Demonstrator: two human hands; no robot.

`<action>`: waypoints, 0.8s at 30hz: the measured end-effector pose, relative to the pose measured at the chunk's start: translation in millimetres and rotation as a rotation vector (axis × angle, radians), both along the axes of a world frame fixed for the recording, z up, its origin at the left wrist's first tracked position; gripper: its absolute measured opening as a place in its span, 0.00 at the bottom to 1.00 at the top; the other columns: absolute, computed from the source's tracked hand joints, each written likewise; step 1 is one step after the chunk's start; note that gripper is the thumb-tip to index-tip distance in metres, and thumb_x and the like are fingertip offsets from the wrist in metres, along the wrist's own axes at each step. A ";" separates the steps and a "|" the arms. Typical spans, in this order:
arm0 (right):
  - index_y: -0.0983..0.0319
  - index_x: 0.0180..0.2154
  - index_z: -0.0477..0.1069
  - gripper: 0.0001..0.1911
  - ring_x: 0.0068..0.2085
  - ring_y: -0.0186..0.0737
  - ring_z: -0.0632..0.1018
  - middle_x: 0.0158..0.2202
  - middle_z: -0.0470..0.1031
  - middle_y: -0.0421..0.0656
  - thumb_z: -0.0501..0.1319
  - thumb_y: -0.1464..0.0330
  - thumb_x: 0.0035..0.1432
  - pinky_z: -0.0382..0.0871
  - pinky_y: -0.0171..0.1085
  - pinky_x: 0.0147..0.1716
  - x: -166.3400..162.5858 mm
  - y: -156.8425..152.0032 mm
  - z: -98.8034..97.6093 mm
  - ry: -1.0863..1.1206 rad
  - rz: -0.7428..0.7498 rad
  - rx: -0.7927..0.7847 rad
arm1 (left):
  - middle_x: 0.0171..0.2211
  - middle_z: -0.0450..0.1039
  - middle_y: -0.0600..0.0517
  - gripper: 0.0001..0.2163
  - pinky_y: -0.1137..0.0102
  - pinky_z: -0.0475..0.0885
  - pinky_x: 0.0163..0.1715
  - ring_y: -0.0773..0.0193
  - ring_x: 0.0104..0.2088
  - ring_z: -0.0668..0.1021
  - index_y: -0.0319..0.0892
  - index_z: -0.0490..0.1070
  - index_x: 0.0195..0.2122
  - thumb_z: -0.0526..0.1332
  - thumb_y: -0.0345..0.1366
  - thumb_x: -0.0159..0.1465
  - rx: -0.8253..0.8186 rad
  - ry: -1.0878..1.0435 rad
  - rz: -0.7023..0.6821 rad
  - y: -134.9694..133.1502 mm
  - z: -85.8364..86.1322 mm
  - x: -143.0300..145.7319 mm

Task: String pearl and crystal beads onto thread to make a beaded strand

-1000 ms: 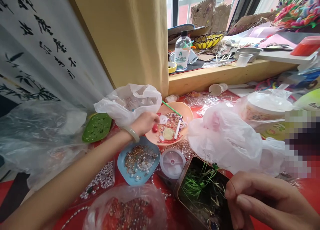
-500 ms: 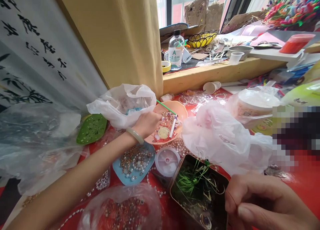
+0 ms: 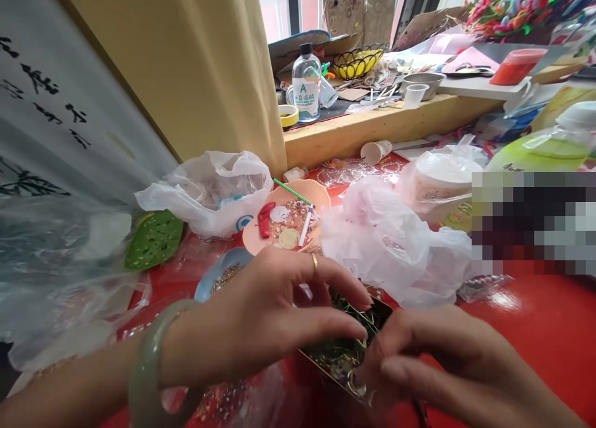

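Note:
My left hand (image 3: 279, 310), with a ring and a pale green bangle (image 3: 149, 353), reaches across from the left. Its thumb and index finger are apart, with nothing visible between them. My right hand (image 3: 433, 359) is closed in a pinch close by; whatever its fingertips hold is too small or hidden to make out. Below and behind both hands lies a dark rectangular tin (image 3: 342, 378) with green grass-like strands (image 3: 347, 307) and small shiny pieces, partly covered. Past my left hand, a peach dish (image 3: 254, 238) carries beads, a white stick and a green stick.
Around the hands are a blue dish of beads (image 3: 205, 285), a green leaf-shaped dish (image 3: 153, 238), a white plastic bag (image 3: 391, 248) and an open bag (image 3: 205, 192). A clear bottle (image 3: 306, 86) and yellow tape (image 3: 288, 116) stand on the sill. A bagged cup (image 3: 442, 179) is at right.
My left hand has come back from the peach dish to beside my right hand over the tin. The right hand stays pinched. The view has shifted a little to the right.

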State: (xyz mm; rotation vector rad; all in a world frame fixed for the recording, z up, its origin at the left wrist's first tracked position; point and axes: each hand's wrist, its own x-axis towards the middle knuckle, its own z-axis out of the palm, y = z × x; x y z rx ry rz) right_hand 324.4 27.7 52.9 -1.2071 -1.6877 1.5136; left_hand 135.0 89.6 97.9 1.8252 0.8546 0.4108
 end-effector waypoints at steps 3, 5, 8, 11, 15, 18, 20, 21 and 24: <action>0.63 0.26 0.71 0.11 0.25 0.33 0.75 0.23 0.75 0.42 0.59 0.63 0.53 0.68 0.28 0.23 -7.5 6.0 4.7 0.100 -0.149 -0.020 | 0.24 0.75 0.55 0.04 0.76 0.69 0.24 0.69 0.25 0.75 0.41 0.74 0.30 0.65 0.32 0.52 -0.233 -0.131 0.074 -3.3 -3.0 10.2; 0.64 0.25 0.71 0.11 0.23 0.33 0.75 0.22 0.75 0.42 0.60 0.63 0.52 0.68 0.27 0.22 -10.6 8.3 6.2 0.125 -0.170 -0.026 | 0.26 0.75 0.55 0.06 0.77 0.69 0.26 0.69 0.27 0.76 0.41 0.73 0.30 0.65 0.29 0.50 -0.351 -0.236 0.120 -1.7 -9.3 14.7; 0.64 0.25 0.70 0.10 0.22 0.31 0.74 0.20 0.74 0.41 0.60 0.64 0.52 0.67 0.27 0.21 -13.7 9.7 6.0 0.121 -0.172 -0.011 | 0.25 0.75 0.55 0.07 0.76 0.69 0.25 0.69 0.26 0.76 0.41 0.71 0.30 0.66 0.28 0.49 -0.484 -0.321 0.158 0.3 -20.0 16.9; 0.64 0.25 0.70 0.11 0.22 0.30 0.73 0.20 0.73 0.40 0.57 0.65 0.54 0.66 0.26 0.20 -15.3 11.7 5.0 0.093 -0.155 0.035 | 0.22 0.74 0.54 0.03 0.75 0.69 0.25 0.68 0.25 0.75 0.40 0.72 0.24 0.66 0.30 0.49 -0.505 -0.335 0.152 0.0 -27.5 14.3; 0.64 0.29 0.72 0.07 0.25 0.29 0.74 0.24 0.75 0.39 0.57 0.69 0.55 0.65 0.26 0.23 -11.6 19.7 6.1 -0.072 -0.039 0.178 | 0.22 0.74 0.54 0.03 0.77 0.69 0.24 0.69 0.24 0.74 0.40 0.73 0.20 0.67 0.31 0.48 -0.375 -0.250 0.258 -1.1 -28.0 3.8; 0.63 0.34 0.72 0.05 0.28 0.31 0.75 0.29 0.76 0.40 0.60 0.73 0.53 0.65 0.28 0.25 -6.9 27.5 6.9 -0.364 0.131 0.391 | 0.21 0.75 0.54 0.04 0.77 0.69 0.22 0.69 0.23 0.75 0.41 0.73 0.20 0.67 0.31 0.48 -0.157 -0.177 0.377 -4.1 -23.4 -8.6; 0.65 0.33 0.72 0.06 0.27 0.33 0.75 0.30 0.76 0.42 0.61 0.76 0.50 0.62 0.29 0.21 -7.6 31.2 5.0 -0.607 0.301 0.588 | 0.20 0.74 0.55 0.04 0.78 0.70 0.21 0.69 0.21 0.75 0.41 0.72 0.20 0.66 0.30 0.49 0.014 -0.105 0.361 -9.4 -22.6 -17.6; 0.65 0.33 0.71 0.06 0.26 0.34 0.75 0.30 0.75 0.42 0.61 0.77 0.49 0.59 0.30 0.18 -9.9 32.5 3.1 -0.717 0.388 0.672 | 0.20 0.74 0.55 0.05 0.79 0.70 0.21 0.69 0.21 0.75 0.42 0.71 0.20 0.65 0.30 0.51 0.099 -0.054 0.304 -13.2 -24.0 -22.0; 0.65 0.31 0.71 0.07 0.24 0.38 0.76 0.28 0.75 0.44 0.65 0.75 0.44 0.52 0.33 0.13 -23.2 35.4 -4.8 -0.946 0.585 0.775 | 0.28 0.76 0.54 0.05 0.80 0.71 0.23 0.70 0.25 0.77 0.43 0.70 0.24 0.60 0.28 0.56 0.360 0.085 -0.001 -26.3 -35.3 -32.9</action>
